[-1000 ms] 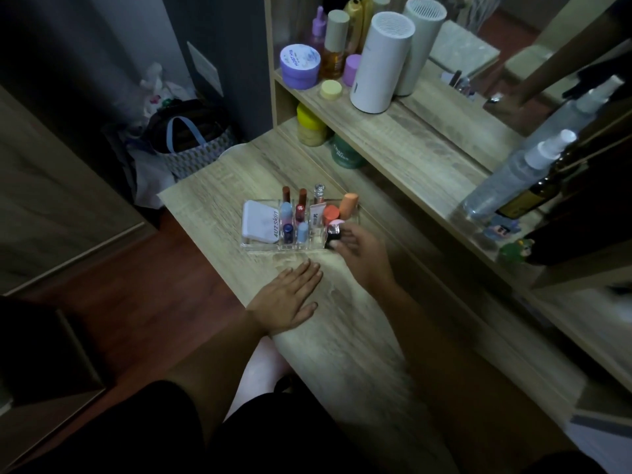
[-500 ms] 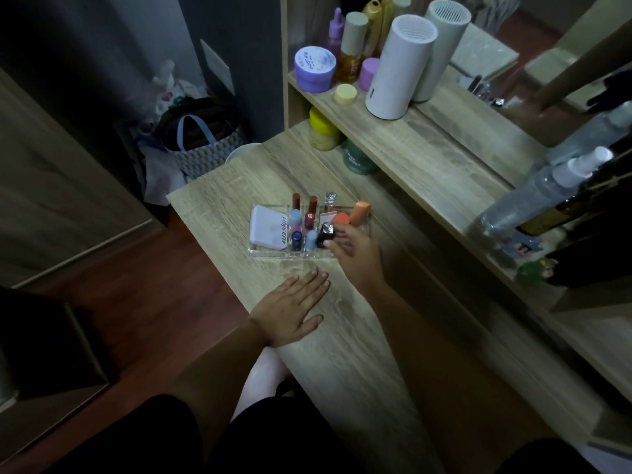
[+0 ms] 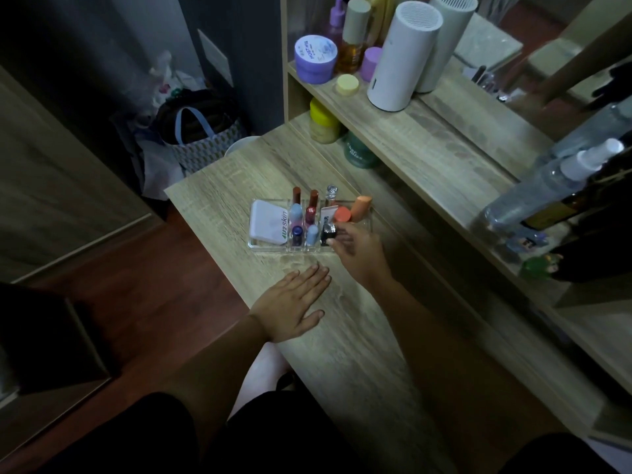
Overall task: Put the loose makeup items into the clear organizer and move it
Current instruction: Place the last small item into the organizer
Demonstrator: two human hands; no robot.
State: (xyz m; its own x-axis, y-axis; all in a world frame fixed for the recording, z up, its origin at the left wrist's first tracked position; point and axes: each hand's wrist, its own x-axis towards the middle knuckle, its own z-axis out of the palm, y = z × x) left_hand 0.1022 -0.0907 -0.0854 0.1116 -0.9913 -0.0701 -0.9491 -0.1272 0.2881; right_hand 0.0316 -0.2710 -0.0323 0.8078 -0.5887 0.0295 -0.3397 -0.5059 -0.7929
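Clear organizer (image 3: 270,243), mid-desk on the wooden desk (image 3: 359,336): holds a white compact (image 3: 268,222) in its left compartment, lipsticks (image 3: 312,206) upright in the middle, and an orange tube (image 3: 360,207) at far right. Right hand (image 3: 359,249), fingers loosely spread, reaches the organizer's near-right corner beside a small black item (image 3: 327,234); whether it grips anything cannot be told. Left hand (image 3: 290,302) lies flat and open on the desk, near the organizer.

Wooden desk (image 3: 359,354): clear organizer (image 3: 270,246), left hand (image 3: 290,302) flat.
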